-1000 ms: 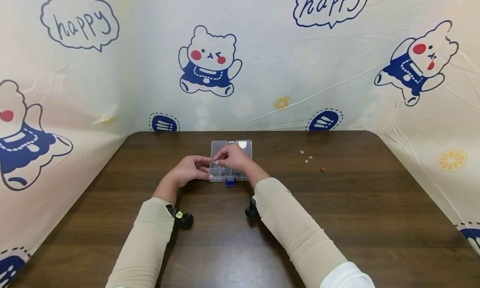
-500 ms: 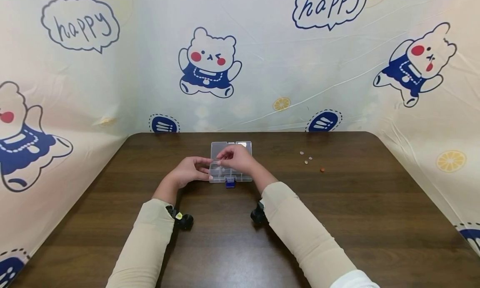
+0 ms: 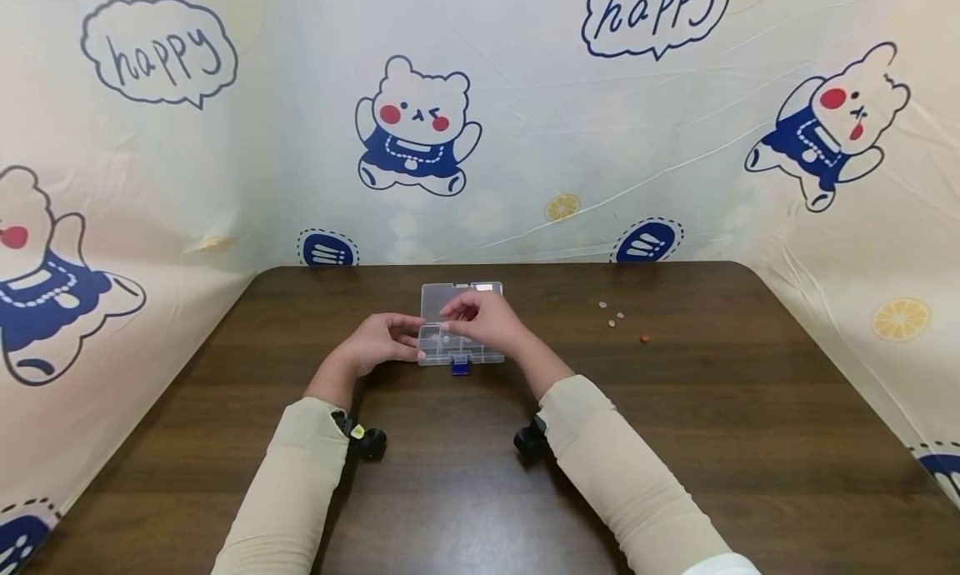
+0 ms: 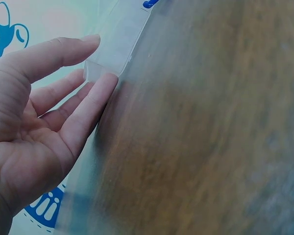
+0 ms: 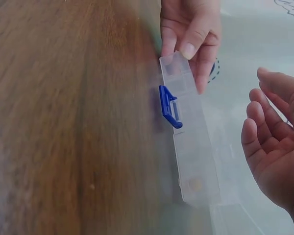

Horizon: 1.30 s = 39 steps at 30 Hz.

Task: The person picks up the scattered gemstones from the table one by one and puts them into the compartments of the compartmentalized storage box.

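A clear plastic compartment box (image 3: 472, 358) with a blue latch (image 3: 460, 365) sits on the table, its lid (image 3: 438, 300) raised at the back. At the box's left end my left hand (image 3: 377, 342) holds it, thumb at the front corner and fingertips toward the back. Over the compartments hovers my right hand (image 3: 486, 318), fingers loosely bent; in the right wrist view nothing shows between its fingertips (image 5: 252, 127). Small pale bits show in the left compartments, and a yellowish spot (image 5: 195, 184) appears inside the box's other end.
Several small pale pieces, one a pebble-like bit (image 3: 611, 323), lie on the table right of the box, with an orange piece (image 3: 644, 338) closer to me. The dark wooden table (image 3: 450, 492) ends at a printed cloth backdrop (image 3: 517, 125).
My right hand has drawn back a little to the right over the box, its thumb and index finger parting. The left hand and the box keep their place.
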Available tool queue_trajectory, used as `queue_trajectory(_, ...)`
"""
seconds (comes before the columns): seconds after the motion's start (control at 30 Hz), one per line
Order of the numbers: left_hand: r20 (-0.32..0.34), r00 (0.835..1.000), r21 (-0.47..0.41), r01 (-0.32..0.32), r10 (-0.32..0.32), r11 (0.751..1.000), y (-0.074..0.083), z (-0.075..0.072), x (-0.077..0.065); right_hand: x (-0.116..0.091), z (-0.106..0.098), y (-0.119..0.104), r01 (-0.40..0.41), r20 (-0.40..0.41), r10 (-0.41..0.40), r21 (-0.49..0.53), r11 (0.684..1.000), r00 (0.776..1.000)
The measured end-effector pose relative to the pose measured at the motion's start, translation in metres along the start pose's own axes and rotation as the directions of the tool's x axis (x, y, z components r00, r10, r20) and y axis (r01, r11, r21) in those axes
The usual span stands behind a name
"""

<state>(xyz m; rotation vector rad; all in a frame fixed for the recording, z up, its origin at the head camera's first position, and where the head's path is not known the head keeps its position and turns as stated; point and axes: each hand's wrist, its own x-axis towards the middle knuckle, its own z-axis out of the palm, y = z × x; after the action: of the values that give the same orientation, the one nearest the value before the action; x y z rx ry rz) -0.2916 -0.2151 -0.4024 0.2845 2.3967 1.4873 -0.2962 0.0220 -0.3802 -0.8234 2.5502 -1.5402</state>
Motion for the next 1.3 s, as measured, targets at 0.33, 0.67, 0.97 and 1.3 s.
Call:
queue_trajectory(0.33, 0.015, 1.000, -0.008, 0.014, -0.014, 1.000, 0.028, 0.003, -0.017, -0.009, -0.008, -0.002, 0.006, -0.017, -0.006, 0.014, 1.000, 1.000)
queue_trajectory(0.67, -0.030, 0.999, 0.011, 0.015, -0.015, 1.000, -0.002, 0.000, 0.004, -0.021, -0.020, -0.006, -0.037, -0.031, 0.038, 0.023, 0.999, 0.999)
queue_trajectory(0.97, -0.021, 1.000, -0.011, 0.003, -0.003, 1.000, -0.005, 0.001, 0.005, -0.032, -0.029, -0.002, -0.017, -0.073, 0.019, 0.028, 0.999, 0.997)
queue_trajectory(1.3, -0.025, 1.000, -0.013, 0.018, -0.019, 1.000, -0.004, 0.001, 0.003, -0.045, -0.044, 0.004, 0.006, -0.077, -0.002, 0.047, 0.999, 0.997)
